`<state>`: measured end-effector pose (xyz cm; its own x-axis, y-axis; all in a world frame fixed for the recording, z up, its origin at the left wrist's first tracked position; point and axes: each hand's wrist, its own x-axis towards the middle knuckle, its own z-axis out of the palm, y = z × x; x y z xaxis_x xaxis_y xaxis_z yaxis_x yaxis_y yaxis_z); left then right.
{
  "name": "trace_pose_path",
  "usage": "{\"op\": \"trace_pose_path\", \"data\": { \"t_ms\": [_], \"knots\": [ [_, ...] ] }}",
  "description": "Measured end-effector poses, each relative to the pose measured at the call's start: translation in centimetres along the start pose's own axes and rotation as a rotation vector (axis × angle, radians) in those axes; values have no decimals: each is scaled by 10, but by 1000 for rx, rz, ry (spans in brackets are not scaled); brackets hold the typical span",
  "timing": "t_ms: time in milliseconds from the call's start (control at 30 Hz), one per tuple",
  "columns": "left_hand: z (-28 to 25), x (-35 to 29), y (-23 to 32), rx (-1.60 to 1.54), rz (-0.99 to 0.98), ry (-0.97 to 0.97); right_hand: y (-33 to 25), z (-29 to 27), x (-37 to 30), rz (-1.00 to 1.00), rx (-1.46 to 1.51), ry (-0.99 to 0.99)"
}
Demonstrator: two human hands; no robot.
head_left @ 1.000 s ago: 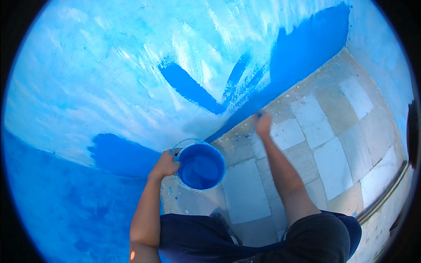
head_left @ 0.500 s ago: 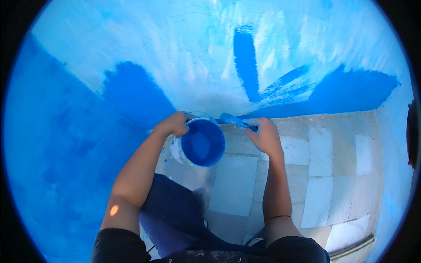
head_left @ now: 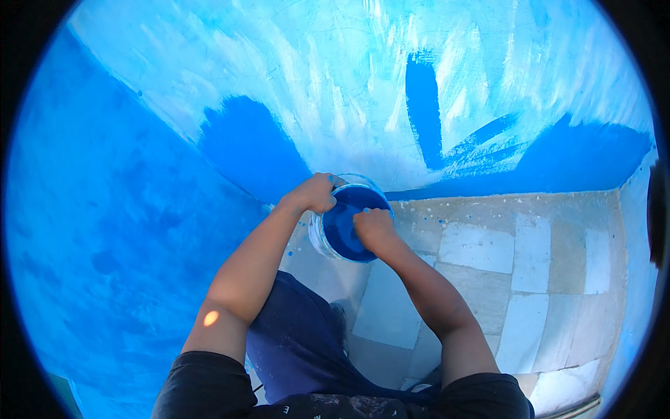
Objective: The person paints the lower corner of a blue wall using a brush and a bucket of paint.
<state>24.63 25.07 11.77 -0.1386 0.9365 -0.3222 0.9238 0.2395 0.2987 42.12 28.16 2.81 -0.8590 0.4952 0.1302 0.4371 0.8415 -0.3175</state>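
Wall [head_left: 105, 244] at the left of the frame is coated in mottled blue. Solid blue patch [head_left: 251, 143] follows, left of centre, at the foot of the pale-blue wall [head_left: 335, 105]. Left hand [head_left: 314, 193], near the centre, has its fingers closed on the upper-left rim of the bucket [head_left: 316, 234]. The bucket sits at the centre of the frame, its mouth facing the camera, and contains blue paint [head_left: 338, 227]. Right hand [head_left: 374, 227] is over the right side of the mouth, fingers curled; what they hold, if anything, cannot be told. Upright blue stroke [head_left: 423, 112] stands right of centre, above floor tiles [head_left: 478, 248]. Blue band [head_left: 586, 157] borders the floor at the right.
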Motion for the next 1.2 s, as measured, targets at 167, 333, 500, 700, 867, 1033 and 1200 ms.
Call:
{"op": "trace_pose_path", "data": {
  "t_ms": [167, 333, 500, 700, 867, 1033, 1200],
  "knots": [
    [-6, -10, 0, -88, -107, -44, 39, -21, -16, 15, 330, 88],
    [-8, -17, -12, -60, -86, -12, 77, -36, -20, 174, 941, -161],
    [-19, -44, -7, -93, -141, 69, 61, -9, -22, 392, 1388, -159],
    [-17, -88, -39, -154, -202, 212, 44, 1, -15, 200, 1921, -227],
    [-23, -118, -37, -185, -383, 273, 32, -19, 2, 141, 1449, 356],
    [-29, -143, -41, -35, -403, 214, 21, -47, 19, 201, 634, 871],
    [-29, -151, -67, -118, -417, 253, -4, 21, 54, 392, 270, 817]
  ]
}}
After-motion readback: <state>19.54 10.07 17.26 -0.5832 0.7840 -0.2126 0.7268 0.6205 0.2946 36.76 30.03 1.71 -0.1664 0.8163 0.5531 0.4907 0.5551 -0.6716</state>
